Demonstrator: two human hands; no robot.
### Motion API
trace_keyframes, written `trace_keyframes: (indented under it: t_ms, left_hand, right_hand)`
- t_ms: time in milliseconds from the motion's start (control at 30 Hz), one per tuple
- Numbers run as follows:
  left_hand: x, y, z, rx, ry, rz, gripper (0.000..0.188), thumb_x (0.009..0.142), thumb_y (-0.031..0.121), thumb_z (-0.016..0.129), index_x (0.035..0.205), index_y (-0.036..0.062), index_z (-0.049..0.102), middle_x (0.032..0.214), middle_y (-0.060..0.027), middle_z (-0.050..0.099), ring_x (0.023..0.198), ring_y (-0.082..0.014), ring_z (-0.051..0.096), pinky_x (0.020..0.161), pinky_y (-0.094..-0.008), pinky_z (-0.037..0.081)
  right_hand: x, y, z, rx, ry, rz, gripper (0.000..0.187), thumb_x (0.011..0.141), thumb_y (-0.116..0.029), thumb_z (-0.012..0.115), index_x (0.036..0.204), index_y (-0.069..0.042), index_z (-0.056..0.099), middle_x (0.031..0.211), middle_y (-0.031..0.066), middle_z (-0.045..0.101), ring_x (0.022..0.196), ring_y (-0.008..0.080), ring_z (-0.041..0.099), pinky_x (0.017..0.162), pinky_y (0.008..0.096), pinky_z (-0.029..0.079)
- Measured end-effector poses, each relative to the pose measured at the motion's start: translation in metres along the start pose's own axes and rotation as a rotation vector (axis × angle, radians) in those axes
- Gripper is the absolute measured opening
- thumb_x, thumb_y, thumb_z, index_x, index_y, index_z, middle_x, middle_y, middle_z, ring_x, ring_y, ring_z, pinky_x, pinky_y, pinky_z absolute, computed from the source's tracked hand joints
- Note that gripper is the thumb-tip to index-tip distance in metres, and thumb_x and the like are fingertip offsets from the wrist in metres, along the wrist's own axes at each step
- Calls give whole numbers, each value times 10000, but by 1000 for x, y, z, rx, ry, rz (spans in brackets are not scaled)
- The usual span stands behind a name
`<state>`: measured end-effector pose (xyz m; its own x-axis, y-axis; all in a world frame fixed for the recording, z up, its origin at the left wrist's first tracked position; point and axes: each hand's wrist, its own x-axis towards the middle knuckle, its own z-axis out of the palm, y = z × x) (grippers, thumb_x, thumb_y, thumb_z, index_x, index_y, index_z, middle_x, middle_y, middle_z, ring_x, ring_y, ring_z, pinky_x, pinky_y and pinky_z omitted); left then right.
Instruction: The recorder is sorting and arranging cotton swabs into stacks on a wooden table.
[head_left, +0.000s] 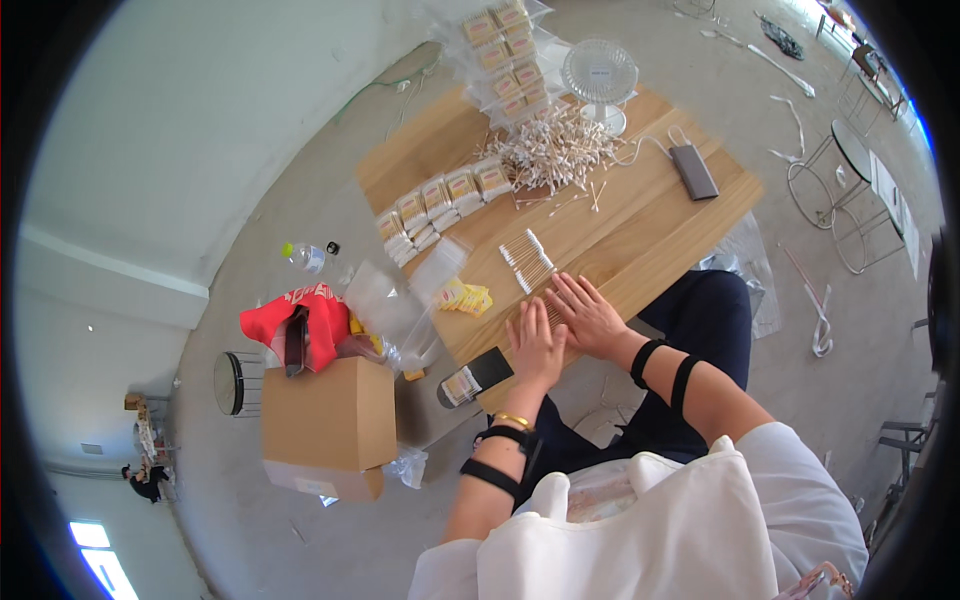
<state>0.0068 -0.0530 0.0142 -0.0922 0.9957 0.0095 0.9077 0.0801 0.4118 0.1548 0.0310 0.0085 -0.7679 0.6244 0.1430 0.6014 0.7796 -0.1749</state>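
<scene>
On the wooden surface (pixel 640 240), a row of cotton swabs (pixel 527 260) is seen just beyond the left hand (pixel 536 345) and right hand (pixel 588 315), both laid flat and open, grasping nothing.

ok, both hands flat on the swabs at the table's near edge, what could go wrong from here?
1. The left hand and right hand press on swabs right at the near edge of the table; a sideways sweep could roll some off onto the floor.
2. The aligned swab row lies just beyond the fingertips and could get knocked askew.
3. The dark box overhangs the table's corner beside the left wrist and might be nudged off.
</scene>
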Motion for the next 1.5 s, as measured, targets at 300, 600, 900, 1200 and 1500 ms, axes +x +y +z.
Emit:
trace_keyframes:
  t_ms: [300, 600, 900, 1200, 1500]
  left_hand:
    - [-94, -114, -70, -576, 418, -289, 659, 1072, 501, 306, 1405, -32, 506, 1439, -257, 502, 1371, -370, 452, 1132, -424, 350]
    - [-100, -167, -22, -961, 523, -954, 565, 999, 518, 548, 1037, -37, 646, 893, -103, 681, 703, -204, 620, 653, -368, 507]
    - [-87, -157, -23, -662, 573, -903, 595, 947, 546, 630, 834, -36, 687, 695, -86, 651, 622, -183, 588, 615, -377, 489]
    - [-87, -156, -16, -1029, 634, -901, 590, 958, 485, 646, 932, -102, 698, 863, -133, 704, 752, -177, 637, 711, -347, 518]
    - [-88, -154, -29, -845, 640, -801, 638, 995, 501, 577, 769, -90, 660, 705, -117, 662, 660, -150, 581, 638, -364, 490]
  right_hand:
    - [-2, -22, 2, -49, -45, 41, 741, 997, -503, 419, 1569, -62, 251, 1645, 161, 204, 1539, 280, 146, 1259, 453, 79]
    - [15, -115, 17, 5, -130, -41, 752, 1007, -505, 413, 1578, -56, 219, 1653, 166, 170, 1544, 283, 120, 1258, 457, 55]
    - [20, -138, 18, -3, -110, -41, 727, 1000, -490, 446, 1579, -99, 244, 1653, 138, 187, 1540, 272, 139, 1252, 477, 78]
    - [20, -160, 22, 56, -111, -24, 836, 964, -582, 467, 1573, -58, 236, 1649, 147, 199, 1543, 274, 130, 1251, 483, 71]
    - [25, -163, 23, 94, -119, -31, 960, 937, -648, 458, 1561, 33, 197, 1650, 172, 183, 1548, 277, 98, 1256, 458, 63]
